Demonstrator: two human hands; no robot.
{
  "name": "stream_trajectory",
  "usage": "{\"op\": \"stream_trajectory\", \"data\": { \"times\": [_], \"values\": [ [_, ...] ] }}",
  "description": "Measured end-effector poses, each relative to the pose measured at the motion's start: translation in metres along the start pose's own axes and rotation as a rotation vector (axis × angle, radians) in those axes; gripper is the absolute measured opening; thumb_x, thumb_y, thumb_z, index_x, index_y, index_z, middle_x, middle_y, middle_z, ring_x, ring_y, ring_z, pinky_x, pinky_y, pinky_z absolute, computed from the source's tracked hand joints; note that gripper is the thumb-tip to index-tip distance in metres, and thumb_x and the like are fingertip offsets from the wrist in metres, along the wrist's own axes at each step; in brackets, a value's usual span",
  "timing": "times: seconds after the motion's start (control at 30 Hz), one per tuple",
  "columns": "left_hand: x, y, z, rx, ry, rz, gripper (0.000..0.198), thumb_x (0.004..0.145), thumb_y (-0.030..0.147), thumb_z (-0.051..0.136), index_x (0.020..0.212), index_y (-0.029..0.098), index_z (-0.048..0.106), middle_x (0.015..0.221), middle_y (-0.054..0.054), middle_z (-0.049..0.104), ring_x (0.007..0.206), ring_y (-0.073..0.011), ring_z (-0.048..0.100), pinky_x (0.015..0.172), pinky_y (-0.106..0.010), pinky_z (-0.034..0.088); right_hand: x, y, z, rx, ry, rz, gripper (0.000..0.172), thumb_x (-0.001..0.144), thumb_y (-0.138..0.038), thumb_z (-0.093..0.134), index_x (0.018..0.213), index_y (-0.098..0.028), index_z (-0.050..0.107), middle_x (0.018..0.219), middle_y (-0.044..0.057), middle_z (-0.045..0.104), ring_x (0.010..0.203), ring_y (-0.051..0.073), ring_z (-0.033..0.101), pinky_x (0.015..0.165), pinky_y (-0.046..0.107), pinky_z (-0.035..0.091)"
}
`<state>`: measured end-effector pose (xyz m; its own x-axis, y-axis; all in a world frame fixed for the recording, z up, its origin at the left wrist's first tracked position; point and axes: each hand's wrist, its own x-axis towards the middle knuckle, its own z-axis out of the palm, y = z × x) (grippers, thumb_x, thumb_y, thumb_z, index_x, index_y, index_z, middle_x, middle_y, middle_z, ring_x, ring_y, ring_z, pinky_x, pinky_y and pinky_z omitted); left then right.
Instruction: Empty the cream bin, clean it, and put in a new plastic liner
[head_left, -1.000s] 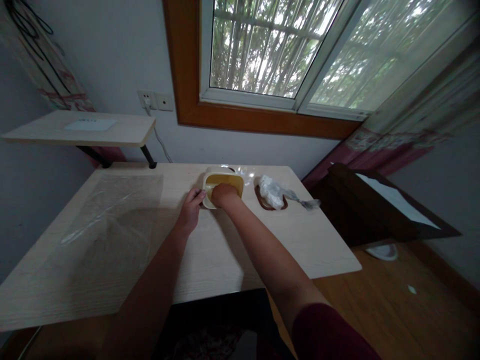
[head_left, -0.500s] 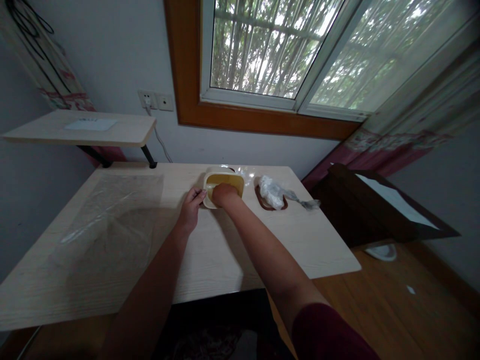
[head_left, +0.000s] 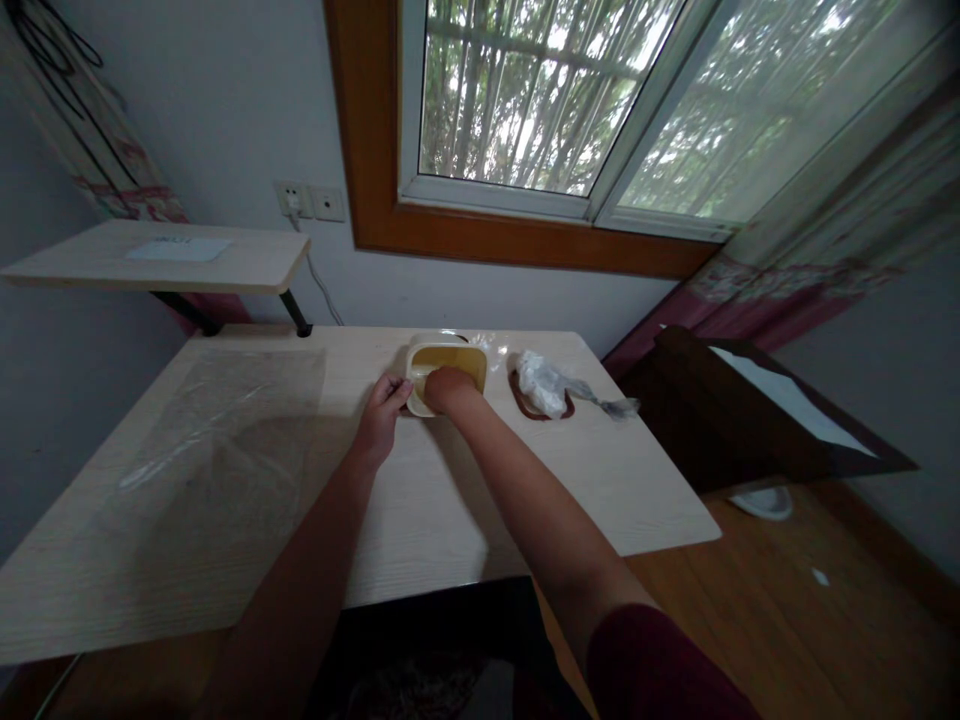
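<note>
- Yellow container point(head_left: 448, 357): sitting on the table point(head_left: 450, 500), just beyond both hands.
- Left hand point(head_left: 381, 420): bracing the near-left wall, fingers loosely bent, not wrapping it.
- Right hand point(head_left: 448, 388): curling over the near rim; grip hidden, cannot tell.
- Likely best: pressing steadily leftward, avoiding nudging it toward the crumpled plastic point(head_left: 544, 385) rightward.

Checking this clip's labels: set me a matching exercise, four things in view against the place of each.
Things:
1. left hand
2. right hand
3. crumpled plastic bag
4. clear plastic sheet

Places:
A. flat on the left part of the table
B. at the opening of the yellow container
C. on a brown oval piece, right of the container
D. against the container's left side

Pairs: 1-D, 2-B, 3-C, 4-A.
</note>
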<state>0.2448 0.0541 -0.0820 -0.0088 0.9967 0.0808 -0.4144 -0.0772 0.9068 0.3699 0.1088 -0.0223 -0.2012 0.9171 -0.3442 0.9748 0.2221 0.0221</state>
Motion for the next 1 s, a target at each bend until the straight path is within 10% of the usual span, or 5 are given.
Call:
{"op": "stream_trajectory", "data": {
  "times": [0.53,1.0],
  "values": [
    [0.003,-0.012,-0.004,-0.012,0.117,0.074,0.043,0.076,0.042,0.081,0.096,0.023,0.049,0.085,0.004,0.056,0.072,-0.0114,0.058,0.060,-0.021,0.046,0.008,0.010,0.019,0.105,0.140,-0.249,0.052,0.106,-0.036,0.036,0.153,-0.015,0.043,0.131,0.022,0.069,0.115,0.030,0.070,0.090,0.037,0.053],
    [0.004,-0.015,-0.003,-0.093,0.043,0.075,0.040,0.076,0.040,0.081,0.096,0.023,0.049,0.085,0.004,0.059,0.071,-0.0116,0.060,0.060,-0.023,0.047,-0.005,0.011,0.010,0.107,0.131,-0.319,0.041,0.101,-0.032,0.047,0.134,-0.014,0.063,0.127,0.019,0.072,0.113,0.029,0.070,0.088,0.032,0.050]
  ]
}}
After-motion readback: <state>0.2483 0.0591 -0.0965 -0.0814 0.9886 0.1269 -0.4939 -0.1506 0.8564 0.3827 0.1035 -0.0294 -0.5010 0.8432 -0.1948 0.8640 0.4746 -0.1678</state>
